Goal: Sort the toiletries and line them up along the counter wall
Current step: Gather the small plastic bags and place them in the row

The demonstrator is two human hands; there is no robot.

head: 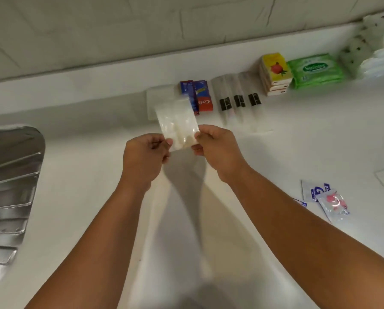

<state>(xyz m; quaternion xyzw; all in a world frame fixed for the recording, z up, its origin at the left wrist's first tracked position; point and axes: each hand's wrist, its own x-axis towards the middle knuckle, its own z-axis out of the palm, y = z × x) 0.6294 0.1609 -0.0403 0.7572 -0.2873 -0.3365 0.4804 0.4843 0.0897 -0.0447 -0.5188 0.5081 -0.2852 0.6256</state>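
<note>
The white counter (75, 175) runs from a steel drainboard (8, 186) on the left. Along the wall sit a green wipes pack (315, 70), stacked yellow boxes (274, 72), clear sleeves (237, 101) and toothpaste boxes (197, 94). The left hand (142, 159) and right hand (217, 148) each pinch a lower edge of a clear packet (177, 123) between thumb and curled fingers. They hold it over the counter, in front of the toothpaste boxes. Loose sachets (329, 201) lie well apart to the right.

Both forearms on my feed are bare and stretched forward, angling in toward each other. Left hand (145, 157) and right hand (217, 150) sit close together, backs up, fingers curled. Each one pinches a lower corner of the clear packet (177, 126) between thumb and fingertips, wrists pretty straight.
</note>
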